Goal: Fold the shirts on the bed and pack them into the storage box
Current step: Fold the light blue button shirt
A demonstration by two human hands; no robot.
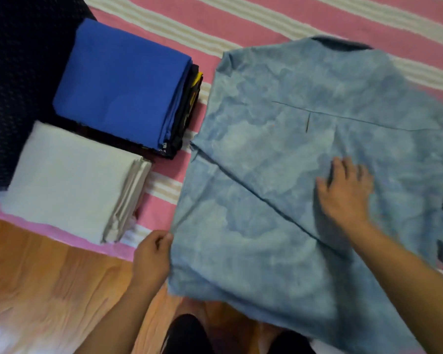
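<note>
The left hand (151,254) pinches the lower left edge of a mottled light-blue cotton shirt (279,154), its grip curled round the cloth. The right hand (344,190) lies flat on the shirt's middle, fingers spread. The shirt is laid out back up on a pink bed cover with cream stripes (266,19), its hem hanging over the bed's edge above an orange wooden floor (49,272). To its left sit a folded blue cloth stack (120,83) and a folded white cloth (69,180)
</note>
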